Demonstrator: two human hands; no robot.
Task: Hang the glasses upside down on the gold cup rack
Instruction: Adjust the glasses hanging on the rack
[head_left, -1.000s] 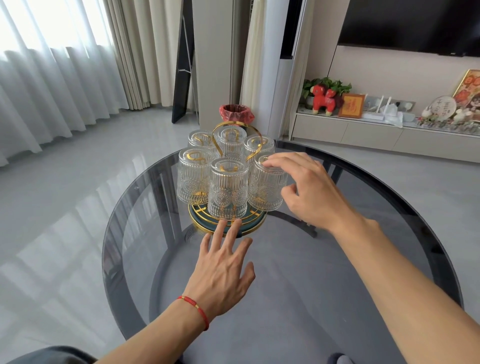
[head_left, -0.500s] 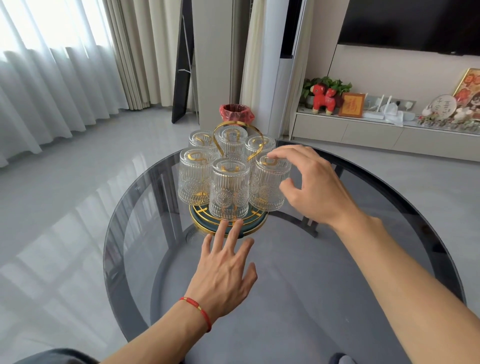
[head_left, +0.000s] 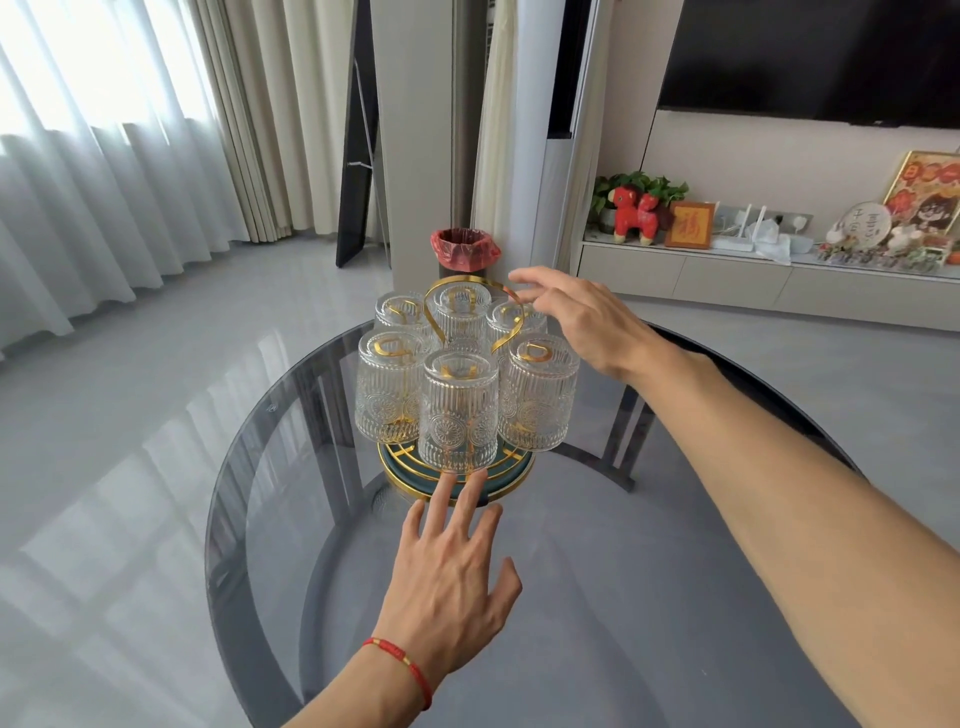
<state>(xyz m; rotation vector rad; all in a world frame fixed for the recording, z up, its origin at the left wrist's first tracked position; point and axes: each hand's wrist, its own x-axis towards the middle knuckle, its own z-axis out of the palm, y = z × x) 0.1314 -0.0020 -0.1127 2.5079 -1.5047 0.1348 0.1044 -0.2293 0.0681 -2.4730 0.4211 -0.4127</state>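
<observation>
The gold cup rack (head_left: 506, 475) with its round green-and-gold base stands on the dark glass table (head_left: 311, 519). Several ribbed clear glasses hang on it upside down; the front glass (head_left: 457, 410) is nearest me, the right one (head_left: 537, 397) beside it. A gold loop handle (head_left: 447, 286) rises in the rack's middle. My right hand (head_left: 576, 317) hovers by the handle's right side, fingers apart, holding nothing. My left hand (head_left: 452, 577) lies flat on the table, fingertips touching the base's front edge.
A bin with a red liner (head_left: 464, 249) stands on the floor behind the table. A low white cabinet (head_left: 727, 280) with ornaments runs along the right wall under a dark screen. Curtains hang at the left. The table's rim curves close on the left and the right.
My right hand has let go of the right front glass and risen up and back toward the gold handle. The left hand stays flat at the base.
</observation>
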